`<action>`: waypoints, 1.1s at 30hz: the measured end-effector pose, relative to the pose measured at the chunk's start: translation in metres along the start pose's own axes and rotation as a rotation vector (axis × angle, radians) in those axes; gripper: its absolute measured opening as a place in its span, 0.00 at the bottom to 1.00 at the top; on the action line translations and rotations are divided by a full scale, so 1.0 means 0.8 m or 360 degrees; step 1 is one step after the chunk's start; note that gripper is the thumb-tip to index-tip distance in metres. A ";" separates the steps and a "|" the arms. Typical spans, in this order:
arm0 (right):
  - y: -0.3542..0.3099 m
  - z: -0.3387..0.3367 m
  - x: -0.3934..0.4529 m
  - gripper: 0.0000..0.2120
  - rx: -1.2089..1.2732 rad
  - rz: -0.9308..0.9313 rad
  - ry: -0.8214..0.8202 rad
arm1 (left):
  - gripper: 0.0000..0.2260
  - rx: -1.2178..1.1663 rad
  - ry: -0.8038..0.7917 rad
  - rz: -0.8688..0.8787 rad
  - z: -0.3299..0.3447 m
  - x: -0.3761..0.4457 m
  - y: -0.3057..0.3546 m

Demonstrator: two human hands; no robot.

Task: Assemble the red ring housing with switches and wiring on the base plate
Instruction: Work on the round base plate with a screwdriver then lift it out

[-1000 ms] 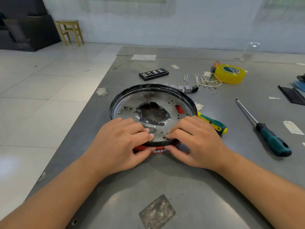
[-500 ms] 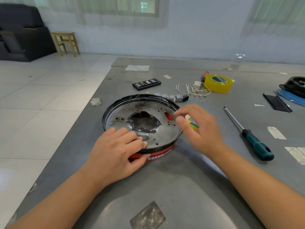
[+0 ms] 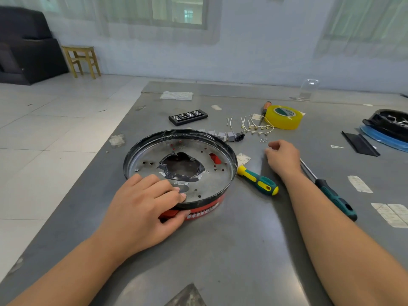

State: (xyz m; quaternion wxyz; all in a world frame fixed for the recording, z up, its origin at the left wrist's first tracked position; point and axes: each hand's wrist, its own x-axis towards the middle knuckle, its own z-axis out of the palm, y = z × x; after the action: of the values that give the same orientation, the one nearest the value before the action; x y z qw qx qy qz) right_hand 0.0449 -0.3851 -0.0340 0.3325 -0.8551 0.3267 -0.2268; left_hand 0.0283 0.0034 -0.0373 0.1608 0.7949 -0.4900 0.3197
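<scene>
The round metal base plate (image 3: 152,156) with a black rim and a torn middle hole lies on top of the red ring housing (image 3: 206,212), which shows only at the near edge. My left hand (image 3: 141,208) grips that near edge, fingers on the plate and thumb against the red ring. Grey switches (image 3: 227,135) lie in a row behind the plate, with short white wires (image 3: 249,125) and tiny screws (image 3: 263,140) to their right. My right hand (image 3: 283,156) hovers just right of the screws, fingers loosely curled; nothing shows in it.
A yellow-green screwdriver (image 3: 258,181) lies right of the plate and a long dark-green one (image 3: 331,195) passes under my right wrist. Yellow tape (image 3: 283,117), a black bit case (image 3: 188,117) and a black strip (image 3: 359,143) lie further back. The table's edge runs along the left.
My right hand has let go of the plate's near edge and moved right and away to the small screws. My left hand has kept its grip.
</scene>
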 end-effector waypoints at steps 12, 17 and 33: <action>0.009 0.025 0.077 0.13 -0.0287 -0.0175 0.0076 | 0.10 -0.0007 0.0030 -0.0013 0.006 0.002 -0.004; 0.011 0.025 0.086 0.07 -0.0246 -0.0166 0.0117 | 0.10 -0.0009 0.0026 -0.0031 0.006 0.002 -0.003; -0.001 -0.010 0.017 0.03 0.0067 -0.0247 0.0115 | 0.11 -0.0030 -0.0065 -0.0011 -0.002 0.002 -0.003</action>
State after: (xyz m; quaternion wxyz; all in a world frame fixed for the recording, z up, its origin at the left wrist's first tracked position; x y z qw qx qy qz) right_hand 0.0496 -0.3977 -0.0257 0.3197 -0.8620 0.2666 -0.2893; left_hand 0.0304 0.0046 -0.0345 0.1595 0.8013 -0.4935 0.2982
